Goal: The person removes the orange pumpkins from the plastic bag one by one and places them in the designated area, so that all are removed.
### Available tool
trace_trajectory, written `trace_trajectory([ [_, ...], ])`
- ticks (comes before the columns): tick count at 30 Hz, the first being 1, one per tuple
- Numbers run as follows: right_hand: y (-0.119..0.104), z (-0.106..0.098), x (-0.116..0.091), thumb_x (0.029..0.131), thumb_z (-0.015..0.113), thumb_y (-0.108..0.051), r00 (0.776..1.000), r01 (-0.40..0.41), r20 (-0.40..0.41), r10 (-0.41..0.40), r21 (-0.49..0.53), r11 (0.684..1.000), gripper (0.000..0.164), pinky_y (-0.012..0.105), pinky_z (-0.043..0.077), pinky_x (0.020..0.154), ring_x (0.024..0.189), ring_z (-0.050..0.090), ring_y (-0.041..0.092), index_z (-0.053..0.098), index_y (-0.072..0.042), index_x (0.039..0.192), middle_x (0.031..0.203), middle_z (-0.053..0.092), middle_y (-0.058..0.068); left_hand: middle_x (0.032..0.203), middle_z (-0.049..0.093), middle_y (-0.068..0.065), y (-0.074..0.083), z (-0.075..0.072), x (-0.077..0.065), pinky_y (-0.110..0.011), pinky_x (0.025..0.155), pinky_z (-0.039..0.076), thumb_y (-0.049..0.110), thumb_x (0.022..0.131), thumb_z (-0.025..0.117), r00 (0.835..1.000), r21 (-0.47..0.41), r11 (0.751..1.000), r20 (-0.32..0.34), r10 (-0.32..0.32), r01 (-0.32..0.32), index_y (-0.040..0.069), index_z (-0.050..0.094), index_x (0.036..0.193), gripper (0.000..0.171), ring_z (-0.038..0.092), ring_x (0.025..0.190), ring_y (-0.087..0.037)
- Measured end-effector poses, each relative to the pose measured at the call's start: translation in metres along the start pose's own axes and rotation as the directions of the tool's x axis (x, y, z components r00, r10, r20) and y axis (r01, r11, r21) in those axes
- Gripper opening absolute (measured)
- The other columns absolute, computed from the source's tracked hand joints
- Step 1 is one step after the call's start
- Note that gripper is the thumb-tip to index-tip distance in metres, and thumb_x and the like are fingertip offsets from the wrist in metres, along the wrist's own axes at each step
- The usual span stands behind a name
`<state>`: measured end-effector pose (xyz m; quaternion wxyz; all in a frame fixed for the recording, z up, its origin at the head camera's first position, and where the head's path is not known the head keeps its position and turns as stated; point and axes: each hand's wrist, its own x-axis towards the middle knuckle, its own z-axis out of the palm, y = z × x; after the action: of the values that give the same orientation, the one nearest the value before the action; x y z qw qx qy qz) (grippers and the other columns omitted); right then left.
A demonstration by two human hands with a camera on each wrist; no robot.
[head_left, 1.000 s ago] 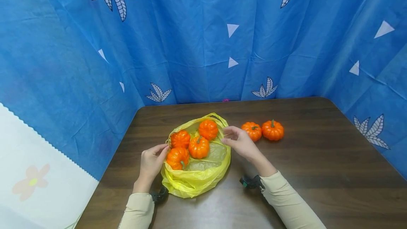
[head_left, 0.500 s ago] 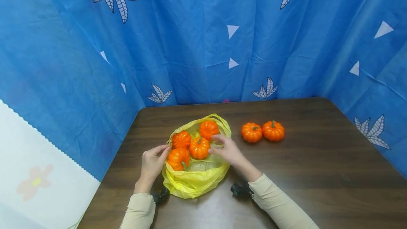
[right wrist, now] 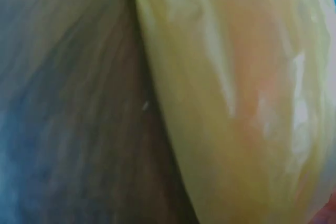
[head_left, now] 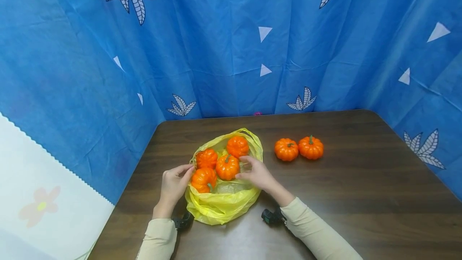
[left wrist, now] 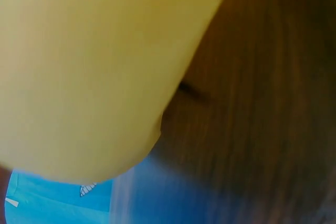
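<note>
A yellow plastic bag (head_left: 220,208) lies with its mouth spread, holding several small orange pumpkins. My left hand (head_left: 173,187) pinches the bag's left rim between thumb and fingertips. Inside the mouth, my right hand (head_left: 258,173) has thumb and fingers spread apart at the right side of the middle pumpkin (head_left: 227,167). Around that one sit a back pumpkin (head_left: 238,146), a left pumpkin (head_left: 206,159) and a front pumpkin (head_left: 204,179). The right wrist view shows the bag wall (right wrist: 226,129) close up, orange showing through. A blurred pale yellow shape fills much of the left wrist view.
Two more pumpkins, one nearer the bag (head_left: 286,149) and one farther right (head_left: 311,147), stand side by side on the dark wooden table (head_left: 361,196). A blue curtain (head_left: 231,51) hangs behind the table and along its sides.
My right hand has moved left from the bag's right rim to the middle pumpkin. The left hand keeps its hold on the left rim. The pumpkins stay in place.
</note>
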<state>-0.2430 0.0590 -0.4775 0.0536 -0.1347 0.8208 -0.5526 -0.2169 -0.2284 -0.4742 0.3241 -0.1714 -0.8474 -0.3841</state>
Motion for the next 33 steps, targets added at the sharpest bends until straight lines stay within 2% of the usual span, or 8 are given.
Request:
trace_trajectory([
  [4,0.003,0.000,0.002,0.080,0.083,-0.010,1.000,-0.012,-0.005,0.012,0.004,1.000,0.066,0.051,0.052,0.102,0.122,0.060,0.040,0.054,0.003,0.138,0.140,0.058,0.022,0.087,0.078,-0.013,0.001,0.000,0.001,-0.003,0.076,0.050,-0.003,0.079,0.080,1.000,0.003,1.000,0.007,0.018,-0.018,0.000,0.079,0.090,0.011,0.075,0.073,-0.023],
  [12,0.006,0.001,0.003,0.081,0.083,-0.013,0.999,-0.028,0.024,0.028,-0.011,1.000,0.070,0.051,0.051,0.103,0.122,0.060,0.038,0.051,-0.001,0.142,0.139,0.058,0.021,0.088,0.079,-0.012,0.005,0.000,0.002,-0.001,0.077,0.047,-0.001,0.081,0.080,0.999,0.002,1.000,0.038,-0.014,0.014,0.000,0.079,0.092,0.011,0.075,0.075,-0.023],
  [21,0.010,0.005,0.005,0.081,0.083,-0.012,0.998,0.003,0.058,-0.001,-0.027,1.000,0.074,0.050,0.053,0.100,0.121,0.059,0.040,0.047,0.001,0.145,0.135,0.057,0.024,0.087,0.078,-0.012,0.003,0.001,0.001,-0.003,0.075,0.050,-0.002,0.080,0.081,1.000,-0.004,1.000,0.030,0.008,-0.008,0.000,0.079,0.091,0.011,0.075,0.073,-0.022],
  [28,0.011,0.008,0.006,0.081,0.083,-0.013,0.999,0.016,0.045,-0.014,-0.045,0.999,0.070,0.052,0.051,0.102,0.117,0.060,0.036,0.051,0.001,0.140,0.133,0.060,0.021,0.086,0.078,-0.012,0.001,0.002,0.000,-0.003,0.075,0.050,-0.001,0.080,0.081,1.000,-0.003,1.000,0.027,0.012,-0.012,0.001,0.079,0.091,0.011,0.075,0.073,-0.022],
  [33,0.013,0.010,0.006,0.081,0.082,-0.011,0.999,0.027,0.022,-0.026,-0.036,0.999,0.060,0.051,0.051,0.101,0.115,0.061,0.035,0.055,-0.001,0.134,0.132,0.061,0.020,0.087,0.079,-0.012,0.001,0.002,0.000,-0.003,0.076,0.050,-0.002,0.080,0.080,1.000,-0.001,1.000,0.027,0.008,-0.008,0.001,0.079,0.090,0.011,0.075,0.074,-0.022],
])
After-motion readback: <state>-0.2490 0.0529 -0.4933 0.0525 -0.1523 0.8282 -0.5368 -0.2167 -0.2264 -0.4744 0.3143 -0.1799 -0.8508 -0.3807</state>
